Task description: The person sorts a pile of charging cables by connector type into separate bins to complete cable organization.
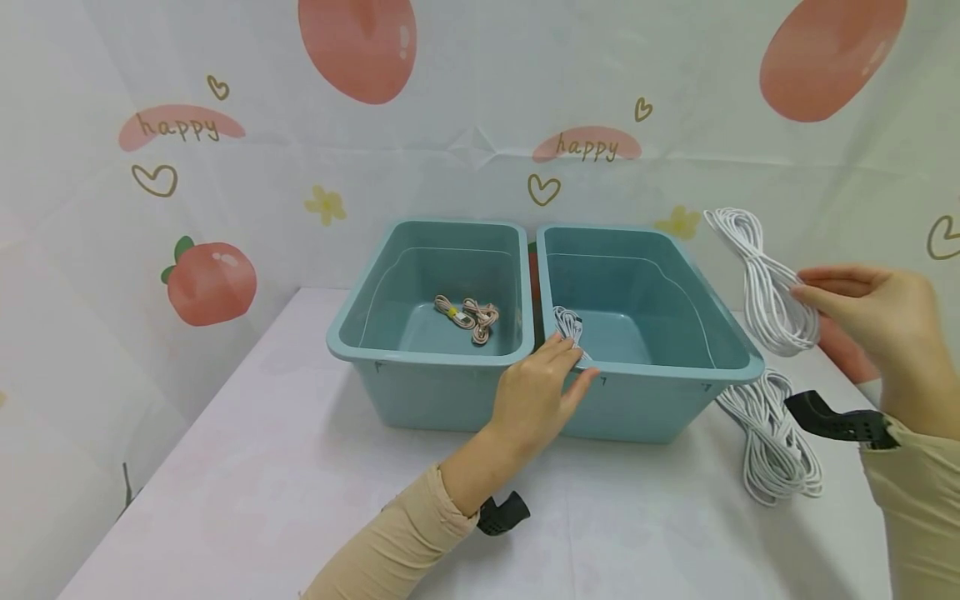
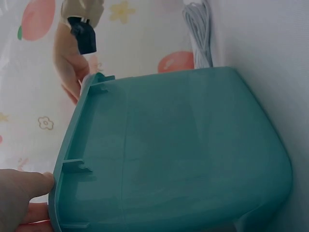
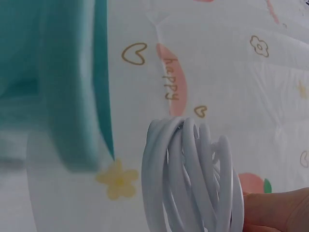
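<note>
My right hand [image 1: 892, 312] pinches a coiled white cable [image 1: 776, 292], held up beside the right side of the right blue-green bin [image 1: 723, 367]. In the right wrist view the thick loops of this white cable [image 3: 188, 179] hang in front of the fingers. My left hand [image 1: 536, 383] grips the front rim of the right bin near its left corner. In the left wrist view the thumb lies on the outside of the rim and the fingers go over it. Just beyond those fingertips, inside the right bin, lies a small grey-white cable bundle [image 1: 568, 322].
The left blue-green bin [image 1: 435, 358] stands close beside the right one and holds two small brownish cable bundles [image 1: 480, 321]. Another coiled white cable [image 1: 780, 442] lies on the white table [image 1: 600, 525] right of the bins. A printed cloth [image 1: 450, 167] hangs behind.
</note>
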Motion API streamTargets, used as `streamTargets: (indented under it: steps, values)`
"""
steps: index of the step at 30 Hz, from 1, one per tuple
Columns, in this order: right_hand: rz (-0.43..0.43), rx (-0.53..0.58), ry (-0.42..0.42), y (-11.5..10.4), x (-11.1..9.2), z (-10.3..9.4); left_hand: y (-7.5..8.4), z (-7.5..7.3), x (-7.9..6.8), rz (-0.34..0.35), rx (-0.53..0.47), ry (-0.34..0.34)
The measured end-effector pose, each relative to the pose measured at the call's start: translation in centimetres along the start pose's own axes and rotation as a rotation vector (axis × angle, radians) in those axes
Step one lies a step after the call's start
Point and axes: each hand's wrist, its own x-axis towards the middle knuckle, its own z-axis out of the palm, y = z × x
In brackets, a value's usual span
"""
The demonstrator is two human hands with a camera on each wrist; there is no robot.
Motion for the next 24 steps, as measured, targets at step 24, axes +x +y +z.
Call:
streamTargets:
  steps: [24]
  values:
    - [-0.062, -0.130, -0.094, -4.8, 1.5, 2.8, 0.0, -0.1, 0.0, 0.008, -0.004, 0.011]
